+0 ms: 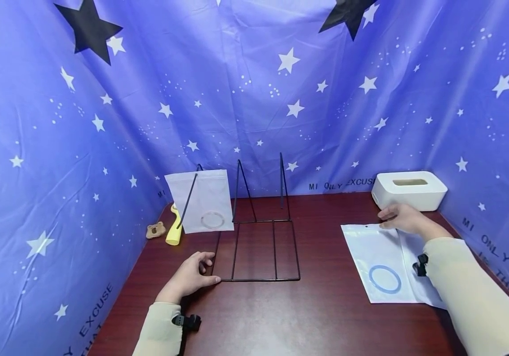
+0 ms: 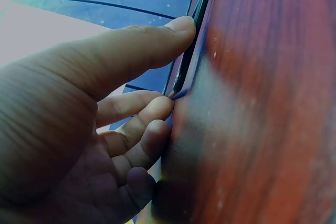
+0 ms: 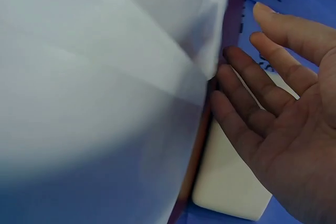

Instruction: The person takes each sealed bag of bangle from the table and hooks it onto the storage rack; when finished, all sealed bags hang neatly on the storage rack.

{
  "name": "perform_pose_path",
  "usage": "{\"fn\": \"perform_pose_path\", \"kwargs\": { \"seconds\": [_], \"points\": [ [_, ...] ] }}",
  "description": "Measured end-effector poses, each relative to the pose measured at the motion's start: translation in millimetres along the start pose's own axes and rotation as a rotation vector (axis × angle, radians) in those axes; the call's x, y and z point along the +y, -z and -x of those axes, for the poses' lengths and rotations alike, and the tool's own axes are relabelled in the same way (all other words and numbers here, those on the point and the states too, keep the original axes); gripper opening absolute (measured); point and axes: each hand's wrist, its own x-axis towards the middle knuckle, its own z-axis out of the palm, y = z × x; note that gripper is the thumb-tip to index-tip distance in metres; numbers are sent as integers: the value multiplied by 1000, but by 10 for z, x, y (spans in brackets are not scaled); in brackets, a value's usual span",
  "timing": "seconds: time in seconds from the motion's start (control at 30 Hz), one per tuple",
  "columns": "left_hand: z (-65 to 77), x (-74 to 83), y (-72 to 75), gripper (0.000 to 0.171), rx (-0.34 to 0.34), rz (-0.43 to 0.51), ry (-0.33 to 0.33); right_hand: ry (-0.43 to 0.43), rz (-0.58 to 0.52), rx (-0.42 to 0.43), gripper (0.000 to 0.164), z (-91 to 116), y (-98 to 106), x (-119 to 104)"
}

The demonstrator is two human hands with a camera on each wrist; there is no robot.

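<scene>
A black wire rack (image 1: 275, 247) with upright dividers stands on the dark red table. My left hand (image 1: 192, 277) pinches its front left corner, thumb on the front wire (image 2: 197, 11) and fingertips by the side. Between the left uprights leans a white zip pouch (image 1: 201, 198) showing a pale ring outline. My right hand (image 1: 407, 219) is over the top edge of another white pouch (image 1: 356, 242), its fingers (image 3: 244, 90) fairly straight with the thumb apart. A blue ring (image 1: 385, 279) shows on that pouch. More white pouch material lies partly under the right forearm.
A white tissue box (image 1: 410, 195) stands at the back right, just behind the right hand. At the left are a yellow object (image 1: 174, 232) and a small wooden bear-shaped piece (image 1: 156, 230). A blue star-patterned curtain (image 1: 254, 99) encloses the table's back and sides.
</scene>
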Motion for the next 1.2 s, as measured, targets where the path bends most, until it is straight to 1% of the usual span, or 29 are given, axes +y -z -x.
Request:
{"fn": "perform_pose_path", "kwargs": {
  "seconds": [0.17,0.33,0.57,0.67,0.77,0.9,1.0,1.1,1.2],
  "points": [
    [-5,-10,-14,72,-2,-1,-5,-25,12,-10,53,-34,-34,70],
    [-9,-1,-21,72,-5,-7,-7,-57,45,9,56,-69,-63,120],
    [6,28,-12,72,-5,-8,4,-93,101,44,54,-119,-90,140],
    [12,36,-10,72,-4,-5,7,-87,106,50,52,-148,-114,138],
    [12,40,-10,72,1,-7,7,-86,111,48,45,-166,-136,106],
    [10,36,-13,71,4,-14,-1,-87,149,49,28,-176,-166,48],
    [11,32,-15,72,5,-14,-1,-68,166,45,18,-185,-192,1],
    [14,29,-12,72,6,-7,1,-64,148,30,13,-206,-212,-40],
    [17,27,-9,73,6,0,3,-85,124,29,10,-228,-213,-94]
  ]
}}
